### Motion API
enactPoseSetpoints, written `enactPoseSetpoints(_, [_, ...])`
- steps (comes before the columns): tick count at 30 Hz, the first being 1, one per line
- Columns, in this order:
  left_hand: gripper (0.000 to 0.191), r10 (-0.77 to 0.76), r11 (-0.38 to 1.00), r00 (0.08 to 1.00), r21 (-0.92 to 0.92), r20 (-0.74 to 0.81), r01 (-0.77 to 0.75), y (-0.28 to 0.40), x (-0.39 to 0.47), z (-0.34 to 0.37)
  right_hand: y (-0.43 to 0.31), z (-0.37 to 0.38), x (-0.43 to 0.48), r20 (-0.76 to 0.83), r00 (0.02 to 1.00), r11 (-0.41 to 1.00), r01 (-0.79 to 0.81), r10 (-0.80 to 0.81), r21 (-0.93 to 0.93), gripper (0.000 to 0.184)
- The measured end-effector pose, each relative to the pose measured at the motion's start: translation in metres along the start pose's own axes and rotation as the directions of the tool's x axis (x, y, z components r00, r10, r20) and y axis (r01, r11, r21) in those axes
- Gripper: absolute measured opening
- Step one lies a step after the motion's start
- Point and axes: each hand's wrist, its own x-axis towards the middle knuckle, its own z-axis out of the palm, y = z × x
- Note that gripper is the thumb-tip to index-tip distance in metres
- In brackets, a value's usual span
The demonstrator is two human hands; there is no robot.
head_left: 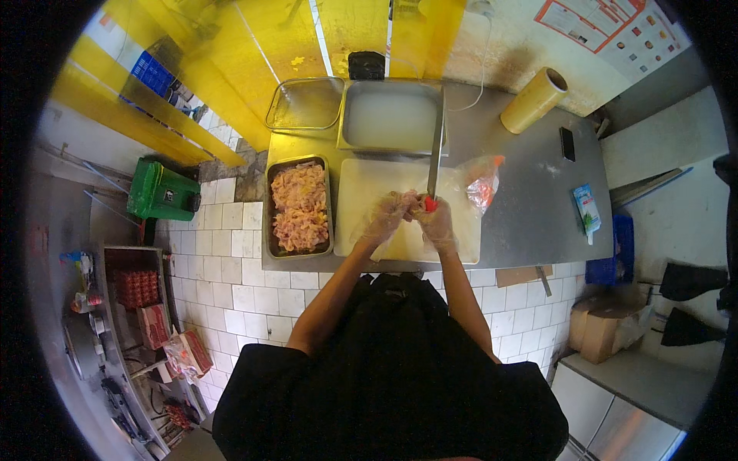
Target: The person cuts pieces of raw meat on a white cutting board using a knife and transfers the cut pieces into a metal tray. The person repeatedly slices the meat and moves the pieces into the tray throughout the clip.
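Both hands wear clear plastic gloves above a white cutting board [403, 173]. My right hand [437, 222] is closed on the red handle of a long knife [437, 144], whose blade points away from me, past the right side of a water-filled metal pan. In my left hand [383, 219] is a small piece of raw meat [410, 201], held close against the knife hand; its far side is hidden by fingers. Left of the board stands a deep metal tray [331, 213] heaped with cut raw meat [300, 201].
Behind the board are the metal pan [394, 153] of cloudy liquid and a wire-mesh basket [305, 128]. Rightward on the steel table [524, 230] lie a plastic bag [483, 184], a film roll [533, 101], a phone [567, 144] and a blue-white packet [587, 210].
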Motion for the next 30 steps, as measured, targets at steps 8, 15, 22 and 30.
enactPoseSetpoints(8, [0.042, -0.101, 0.987, 0.984, 0.11, -0.145, 0.117, 0.016, 0.0, 0.004, 0.007, 0.005, 0.013, -0.023, 1.0, 0.98, 0.009, -0.014, -0.2, 0.015])
enactPoseSetpoints(15, [0.032, -0.309, 0.943, 0.949, 0.11, -0.068, 0.315, 0.032, -0.001, -0.012, -0.01, 0.018, 0.002, -0.06, 0.995, 0.897, -0.048, 0.083, 0.44, 0.007])
enactPoseSetpoints(22, [0.024, -0.293, 0.938, 0.955, 0.212, 0.054, 0.275, 0.027, -0.005, -0.024, -0.003, 0.022, 0.0, -0.125, 0.989, 0.885, -0.012, 0.079, 0.466, 0.022])
enactPoseSetpoints(30, [0.027, -0.154, 0.563, 0.973, 0.795, -0.169, 0.227, 0.014, -0.016, -0.041, 0.026, 0.003, -0.012, 0.021, 0.973, 0.969, -0.227, 0.23, -0.1, 0.023])
